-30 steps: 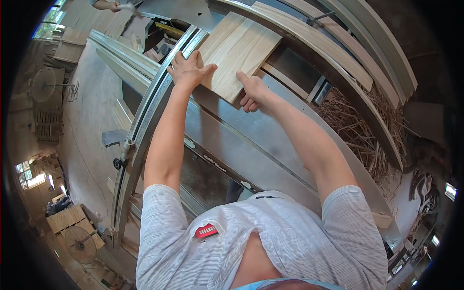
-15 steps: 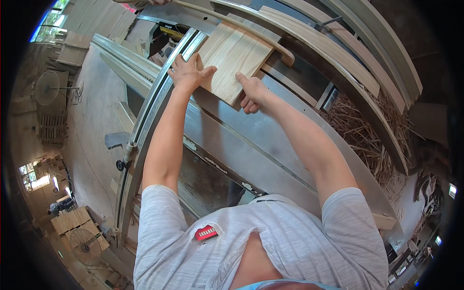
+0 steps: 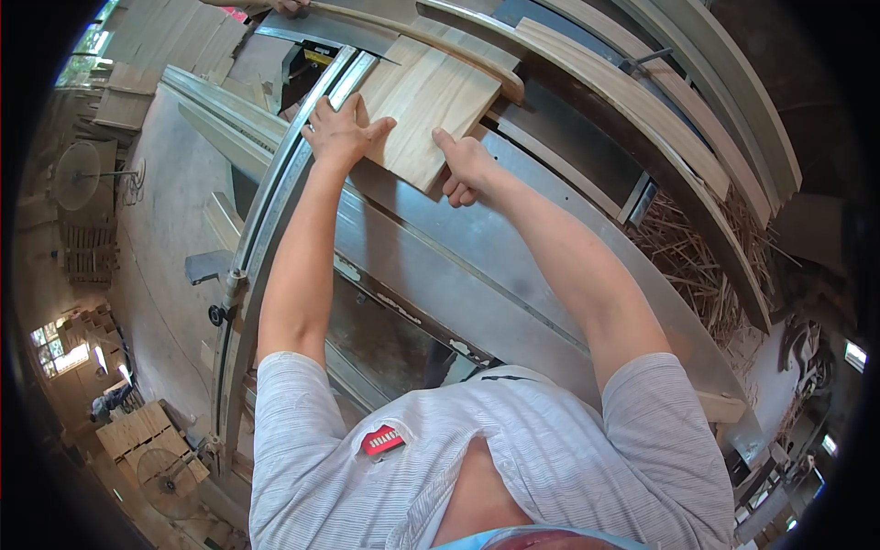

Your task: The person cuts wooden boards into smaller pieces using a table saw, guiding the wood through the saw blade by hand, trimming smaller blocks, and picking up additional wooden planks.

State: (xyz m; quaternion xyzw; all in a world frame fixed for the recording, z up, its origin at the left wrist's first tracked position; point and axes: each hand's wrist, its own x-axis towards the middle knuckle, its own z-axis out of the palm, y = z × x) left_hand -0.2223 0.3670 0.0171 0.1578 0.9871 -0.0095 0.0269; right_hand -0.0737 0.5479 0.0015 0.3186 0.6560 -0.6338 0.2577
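Observation:
A pale flat wooden board (image 3: 423, 110) lies on the metal machine table (image 3: 440, 247), its left side along a long metal rail (image 3: 291, 165). My left hand (image 3: 341, 136) has its fingers spread over the rail, with the thumb stretched towards the board's left edge. At the board's near right corner is my right hand (image 3: 469, 170), thumb on the edge and the other fingers curled below. A wooden stick (image 3: 440, 44) with a hooked end lies across the board's far part. Another person's hand (image 3: 289, 7) holds that stick at the top.
A dark curved-looking beam (image 3: 632, 128) runs along the right, with long wooden strips (image 3: 623, 101) beyond it. Thin offcuts (image 3: 687, 243) are heaped on the right. A clamp knob (image 3: 217, 314) sits on the rail's near part. Standing fans (image 3: 78, 174) are at the left.
The board and both my hands have moved slightly away from me, up and to the left in view. The stick's hooked end has shifted the same way. The whole view has shifted a little.

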